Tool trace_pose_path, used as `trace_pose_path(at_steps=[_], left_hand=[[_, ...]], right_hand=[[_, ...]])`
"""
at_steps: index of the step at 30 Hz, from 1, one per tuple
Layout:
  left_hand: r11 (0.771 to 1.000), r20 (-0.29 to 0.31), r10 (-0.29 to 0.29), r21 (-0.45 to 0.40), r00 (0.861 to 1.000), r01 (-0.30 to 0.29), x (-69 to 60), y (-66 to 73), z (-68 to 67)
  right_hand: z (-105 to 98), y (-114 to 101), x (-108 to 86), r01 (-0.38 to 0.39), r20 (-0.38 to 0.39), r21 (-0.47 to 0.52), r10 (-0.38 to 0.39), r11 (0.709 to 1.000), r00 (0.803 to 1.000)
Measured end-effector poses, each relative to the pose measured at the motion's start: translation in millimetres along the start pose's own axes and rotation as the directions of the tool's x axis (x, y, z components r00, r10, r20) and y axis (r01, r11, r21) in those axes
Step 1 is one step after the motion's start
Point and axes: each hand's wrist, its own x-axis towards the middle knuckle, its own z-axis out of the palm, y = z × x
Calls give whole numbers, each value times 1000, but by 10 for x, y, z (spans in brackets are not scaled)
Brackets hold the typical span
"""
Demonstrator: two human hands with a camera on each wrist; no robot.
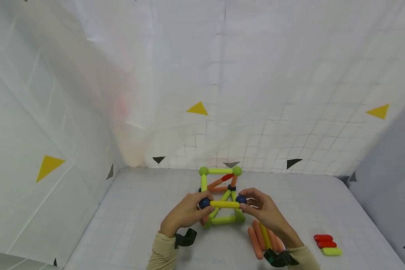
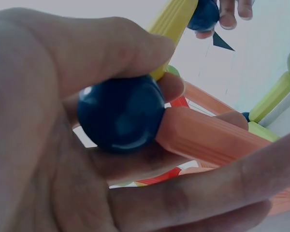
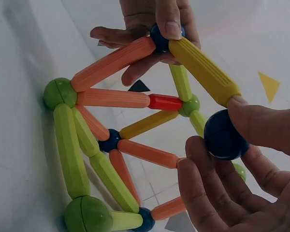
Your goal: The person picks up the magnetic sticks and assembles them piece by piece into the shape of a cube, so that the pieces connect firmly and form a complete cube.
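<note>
A yellow rod (image 1: 224, 204) lies level between two blue balls at the front of a frame built from rods and balls. My left hand (image 1: 185, 210) grips the left blue ball (image 2: 121, 115) between thumb and fingers; an orange rod (image 2: 208, 135) runs from that ball into the frame. At the rod's other end, my right hand (image 1: 266, 212) holds the right blue ball (image 3: 225, 135), its thumb touching the yellow rod's tip. Behind them the frame shows green balls (image 1: 203, 171), light green rods (image 3: 71, 150) and a short red rod (image 3: 165, 102).
Loose orange rods (image 1: 255, 242) and a yellow rod (image 1: 266, 237) lie on the white table by the right wrist. Farther right are two short red rods (image 1: 324, 238) and a short light green rod (image 1: 332, 251). White walls (image 1: 256, 75) enclose the table.
</note>
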Motion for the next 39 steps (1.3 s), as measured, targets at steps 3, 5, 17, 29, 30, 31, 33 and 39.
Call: trace_pose_path(at_steps=[3, 5, 17, 29, 30, 31, 33, 39], left_hand=[[1000, 8, -4, 10, 1000, 4, 4, 8, 4], [1000, 10, -1, 22, 1000, 1, 8, 12, 8], [999, -9, -4, 54, 1000, 4, 8, 6, 32], [1000, 2, -2, -10, 1000, 2, 63, 16, 57], [1000, 5, -2, -12, 1000, 2, 65, 18, 53], [1000, 6, -2, -11, 1000, 2, 67, 19, 50], [1000, 7, -5, -8, 1000, 5, 70, 21, 48], [1000, 7, -28, -9, 1000, 28, 61, 8, 80]], right_hand=[[-14, -18, -31, -11, -28, 21, 11, 1000, 1000], [-20, -32, -49, -12, -43, 37, 14, 999, 999], [3, -60, -69, 15, -62, 83, -9, 996, 998], [-139, -39, -80, -25, 37, -58, 28, 998, 999], [-156, -23, -83, -51, 42, -108, 56, 993, 998], [-167, -11, -91, -79, 43, -168, 87, 983, 995], [-159, 13, -111, -140, 42, -287, 159, 948, 986], [77, 70, -195, -280, -48, -679, 341, 678, 939]])
